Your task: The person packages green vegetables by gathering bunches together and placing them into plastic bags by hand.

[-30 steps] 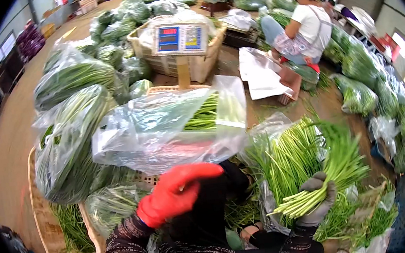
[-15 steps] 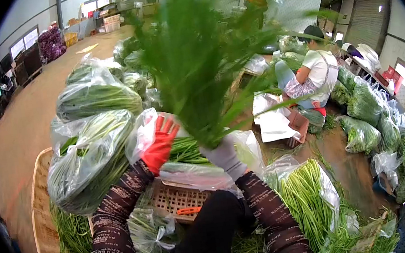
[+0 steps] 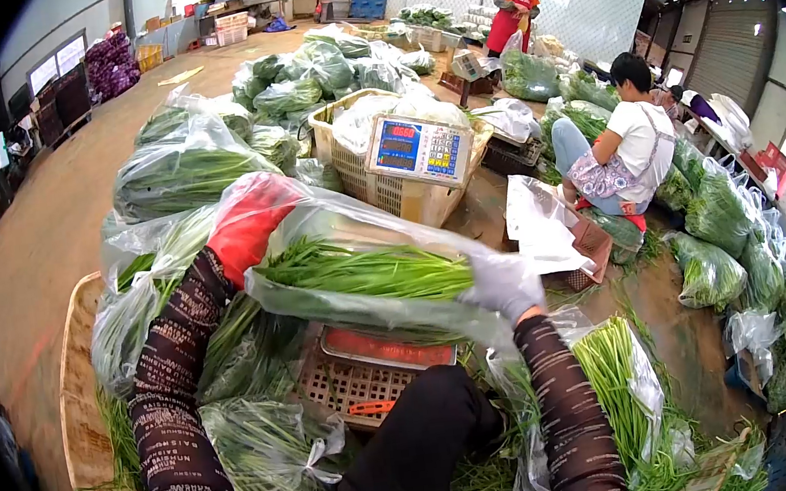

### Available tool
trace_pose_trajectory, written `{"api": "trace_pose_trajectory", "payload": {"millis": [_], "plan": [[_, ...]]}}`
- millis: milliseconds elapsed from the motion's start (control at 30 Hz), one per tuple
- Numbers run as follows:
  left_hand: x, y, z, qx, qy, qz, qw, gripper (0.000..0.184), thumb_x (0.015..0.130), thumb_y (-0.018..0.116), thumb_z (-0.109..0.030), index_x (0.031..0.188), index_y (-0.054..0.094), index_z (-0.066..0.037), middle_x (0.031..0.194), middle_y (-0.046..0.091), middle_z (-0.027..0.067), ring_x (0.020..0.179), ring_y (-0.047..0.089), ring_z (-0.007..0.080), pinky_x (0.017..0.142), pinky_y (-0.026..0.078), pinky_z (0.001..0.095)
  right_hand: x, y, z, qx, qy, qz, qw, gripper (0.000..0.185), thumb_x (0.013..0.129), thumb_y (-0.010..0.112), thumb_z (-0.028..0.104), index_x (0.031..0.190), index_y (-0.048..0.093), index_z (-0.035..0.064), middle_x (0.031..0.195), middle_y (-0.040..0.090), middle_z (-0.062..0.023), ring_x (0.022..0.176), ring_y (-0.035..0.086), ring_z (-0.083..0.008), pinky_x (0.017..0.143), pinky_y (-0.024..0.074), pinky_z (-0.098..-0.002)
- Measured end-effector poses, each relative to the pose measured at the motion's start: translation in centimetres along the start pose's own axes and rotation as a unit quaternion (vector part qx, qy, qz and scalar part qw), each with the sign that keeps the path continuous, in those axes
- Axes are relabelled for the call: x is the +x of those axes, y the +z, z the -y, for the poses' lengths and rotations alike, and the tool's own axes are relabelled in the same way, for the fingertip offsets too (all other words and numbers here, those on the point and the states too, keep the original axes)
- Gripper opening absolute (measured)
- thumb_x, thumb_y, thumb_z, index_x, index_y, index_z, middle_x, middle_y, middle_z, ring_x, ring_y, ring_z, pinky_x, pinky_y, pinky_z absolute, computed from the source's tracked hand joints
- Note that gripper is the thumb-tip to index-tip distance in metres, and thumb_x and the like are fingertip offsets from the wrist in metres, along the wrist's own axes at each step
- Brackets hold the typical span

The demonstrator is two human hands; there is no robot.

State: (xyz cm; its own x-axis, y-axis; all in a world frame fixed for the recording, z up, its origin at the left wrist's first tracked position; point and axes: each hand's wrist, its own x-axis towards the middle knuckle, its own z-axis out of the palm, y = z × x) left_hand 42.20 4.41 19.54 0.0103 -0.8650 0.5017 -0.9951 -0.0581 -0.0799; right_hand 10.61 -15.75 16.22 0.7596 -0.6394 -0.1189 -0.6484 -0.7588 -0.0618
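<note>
My left hand (image 3: 253, 225), in a red glove, is closed on the left end of a clear plastic bag (image 3: 351, 213). Long green leafy stalks (image 3: 367, 273), like garlic chives, lie lengthwise inside it. At the bag's right end, my right hand (image 3: 504, 283) in a grey glove grips the plastic near the stalk ends. Between both hands the bag is stretched out above a red scale pan (image 3: 390, 346). Below the pan is a brown perforated crate (image 3: 332, 388) with an orange-handled tool (image 3: 371, 407) on it.
A digital scale display (image 3: 419, 149) stands ahead on a beige basket (image 3: 345, 168). Filled bags (image 3: 182, 177) are piled at left; an open bag of stalks (image 3: 616, 375) stands at right. One person (image 3: 628, 136) sits at right; another (image 3: 514, 13) stands farther back.
The bunch of greens that my right hand held upright now lies inside the bag. My left hand has closed on the plastic, and the bag is lifted off the pan.
</note>
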Motion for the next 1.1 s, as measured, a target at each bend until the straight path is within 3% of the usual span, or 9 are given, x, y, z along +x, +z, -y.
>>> {"api": "trace_pose_trajectory", "payload": {"millis": [133, 333, 467, 500, 600, 733, 900, 933, 1100], "plan": [[2.5, -1.6, -0.6, 0.039, 0.113, 0.090, 0.989, 0.071, 0.058, 0.060, -0.002, 0.127, 0.047, -0.014, 0.128, 0.047, 0.0119, 0.123, 0.038, 0.0303, 0.107, 0.025, 0.0409, -0.3, -0.3, -6.6, -0.026, 0.018, -0.183, 0.983, 0.038, 0.079, 0.057, 0.030, 0.109, 0.059, 0.0068, 0.094, 0.062, -0.0201, 0.087, 0.060, -0.0295, 0.081, 0.0448, -0.0402], [8.3, -4.1, -0.4, -0.010, 0.089, -0.150, 0.985, 0.053, 0.063, 0.060, -0.002, 0.115, 0.057, -0.014, 0.113, 0.058, 0.0113, 0.110, 0.051, 0.0291, 0.099, 0.035, 0.0411, -1.2, -8.3, -7.1, 0.078, 0.032, -0.437, 0.896, 0.033, 0.072, 0.065, 0.023, 0.095, 0.062, 0.0004, 0.084, 0.064, -0.0170, 0.079, 0.061, -0.0298, 0.075, 0.0473, -0.0381], [7.3, -1.5, -0.8, 0.063, 0.066, -0.137, 0.986, 0.060, 0.060, 0.064, -0.006, 0.119, 0.054, -0.016, 0.115, 0.056, 0.0110, 0.110, 0.050, 0.0302, 0.096, 0.038, 0.0371, -1.7, -8.4, -7.4, 0.304, 0.056, -0.358, 0.881, 0.046, 0.071, 0.069, 0.024, 0.103, 0.056, -0.0061, 0.094, 0.062, -0.0200, 0.085, 0.061, -0.0265, 0.076, 0.0465, -0.0333], [7.3, -4.8, -4.0, 0.004, -0.018, 0.048, 0.999, 0.073, 0.056, 0.068, -0.009, 0.126, 0.049, -0.017, 0.119, 0.054, 0.0112, 0.114, 0.046, 0.0303, 0.100, 0.032, 0.0396, -0.6, -5.5, -8.8, 0.290, 0.055, -0.331, 0.897, 0.047, 0.071, 0.069, 0.023, 0.104, 0.055, -0.0068, 0.096, 0.062, -0.0203, 0.086, 0.060, -0.0270, 0.077, 0.0464, -0.0331], [5.7, -2.1, -3.6, 0.008, -0.049, 0.134, 0.990, 0.079, 0.052, 0.067, -0.005, 0.127, 0.047, -0.018, 0.118, 0.053, 0.0108, 0.112, 0.047, 0.0304, 0.097, 0.035, 0.0383, -1.9, -2.0, -7.2, 0.356, 0.007, -0.266, 0.896, 0.049, 0.070, 0.070, 0.019, 0.108, 0.053, -0.0074, 0.100, 0.061, -0.0206, 0.090, 0.060, -0.0276, 0.080, 0.0455, -0.0322], [3.4, 1.3, -2.5, 0.057, -0.019, 0.058, 0.997, 0.076, 0.056, 0.066, -0.007, 0.129, 0.044, -0.014, 0.113, 0.053, 0.0150, 0.107, 0.048, 0.0331, 0.094, 0.035, 0.0425, -3.9, -2.1, -5.2, 0.476, 0.016, -0.196, 0.857, 0.037, 0.075, 0.066, 0.011, 0.105, 0.055, -0.0065, 0.096, 0.062, -0.0145, 0.086, 0.059, -0.0202, 0.079, 0.0447, -0.0295], [3.0, -0.4, -7.3, 0.004, 0.033, 0.112, 0.993, 0.021, 0.069, 0.064, -0.024, 0.085, 0.065, -0.009, 0.072, 0.061, 0.0134, 0.070, 0.060, 0.0319, 0.061, 0.048, 0.0431, -4.5, -2.2, -4.0, 0.556, 0.009, -0.172, 0.813, 0.031, 0.078, 0.064, 0.010, 0.103, 0.056, -0.0055, 0.094, 0.063, -0.0129, 0.083, 0.059, -0.0166, 0.076, 0.0457, -0.0273], [2.4, -1.4, -8.8, -0.073, 0.136, -0.003, 0.988, 0.024, 0.072, 0.064, -0.027, 0.088, 0.065, -0.009, 0.074, 0.061, 0.0139, 0.069, 0.060, 0.0319, 0.061, 0.048, 0.0428, -4.6, -1.9, -3.8, 0.554, 0.008, -0.173, 0.814, 0.031, 0.078, 0.064, 0.010, 0.103, 0.056, -0.0055, 0.094, 0.063, -0.0129, 0.083, 0.059, -0.0166, 0.076, 0.0457, -0.0273], [0.2, -6.3, -16.6, -0.198, 0.195, 0.029, 0.960, 0.041, 0.072, 0.069, -0.021, 0.110, 0.057, -0.009, 0.096, 0.061, 0.0127, 0.089, 0.059, 0.0305, 0.078, 0.046, 0.0416, -7.9, -1.7, -0.3, 0.232, -0.095, -0.338, 0.907, 0.032, 0.078, 0.063, 0.009, 0.107, 0.055, -0.0021, 0.081, 0.063, -0.0083, 0.069, 0.060, -0.0166, 0.069, 0.0481, -0.0273]]}}
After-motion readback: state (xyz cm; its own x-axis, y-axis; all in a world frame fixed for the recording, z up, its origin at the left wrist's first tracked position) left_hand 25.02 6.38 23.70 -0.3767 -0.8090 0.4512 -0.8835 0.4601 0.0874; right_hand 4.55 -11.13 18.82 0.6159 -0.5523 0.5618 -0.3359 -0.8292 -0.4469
